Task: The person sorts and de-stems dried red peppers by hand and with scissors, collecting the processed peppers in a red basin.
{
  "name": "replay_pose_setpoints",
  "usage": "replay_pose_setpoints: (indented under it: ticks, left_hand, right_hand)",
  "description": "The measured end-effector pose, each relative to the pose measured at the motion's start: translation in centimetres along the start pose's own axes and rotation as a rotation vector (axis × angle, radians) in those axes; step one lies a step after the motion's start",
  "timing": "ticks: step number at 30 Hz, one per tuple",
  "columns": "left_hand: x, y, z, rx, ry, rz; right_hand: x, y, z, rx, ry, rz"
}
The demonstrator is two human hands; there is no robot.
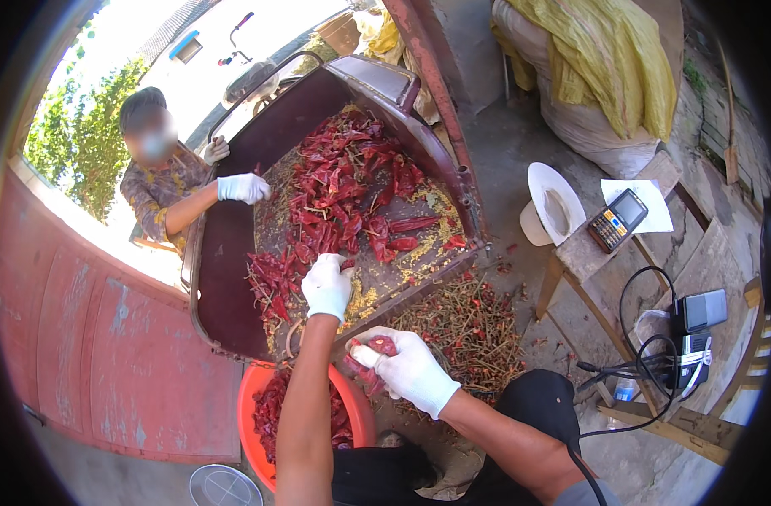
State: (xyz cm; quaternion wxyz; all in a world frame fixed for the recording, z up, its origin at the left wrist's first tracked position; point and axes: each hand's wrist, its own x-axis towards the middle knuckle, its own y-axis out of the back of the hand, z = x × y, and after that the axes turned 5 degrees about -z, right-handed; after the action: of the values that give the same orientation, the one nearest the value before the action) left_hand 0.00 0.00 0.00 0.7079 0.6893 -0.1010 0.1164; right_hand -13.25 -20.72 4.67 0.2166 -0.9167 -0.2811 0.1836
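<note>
Red dried chillies (343, 181) heaped across the upper part of a dark metal tray (225, 278), thinning toward the near edge where yellow seeds (364, 299) lie loose. Judged about midway: much of the heap unsorted, yet plenty already dealt with. Orange basin (249, 413) below the tray's near corner, partly filled with chillies. Pile of stripped stems (466, 329) on the ground just beside the tray's lower right edge. White-gloved left hand (326, 287) palm down on the tray, fingers curled into the chillies there. White-gloved right hand (407, 367) closed around a few chillies (381, 346), held over the gap between tray and stem pile. Another person's gloved hand (244, 187) resting at the tray's far left rim.
</note>
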Motion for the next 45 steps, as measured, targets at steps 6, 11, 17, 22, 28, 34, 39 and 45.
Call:
replay_pose_setpoints:
  ticks: [6, 11, 17, 22, 28, 34, 39, 45]
  left_hand:
    - [-5.8, 6.5, 4.0, -0.351, -0.013, 0.278]
    - [-10.9, 10.9, 5.6, -0.695, 0.118, 0.25]
    - [-14.8, 13.3, 6.6, -1.033, 0.26, 0.107]
    - [-15.6, 13.3, 7.3, -1.208, 0.341, -0.012]
    - [-14.4, 13.1, 8.5, -1.379, 0.289, -0.128]
    - [-11.7, 12.0, 7.9, -1.531, 0.344, -0.05]
    - [-4.9, 4.2, 5.1, -0.948, 0.147, -0.027]
    - [0.8, -0.7, 7.2, -0.295, 0.107, -0.048]
  right_hand:
    - [1.7, 1.0, 1.7, 0.106, 0.206, 0.187]
    - [0.1, 0.7, 0.3, -0.129, 0.329, 0.201]
    - [-1.0, -0.1, -0.4, -0.071, 0.358, 0.124]
    - [-0.8, -0.5, 0.9, -0.442, 0.519, 0.216]
    - [-0.2, 0.8, 1.0, -0.241, 0.388, 0.119]
    - [-0.1, 1.6, 0.7, -0.294, 0.449, 0.353]
    - [-1.4, 0.3, -0.8, -0.28, 0.301, 0.218]
    - [-0.8, 0.9, -0.6, -0.384, 0.279, 0.154]
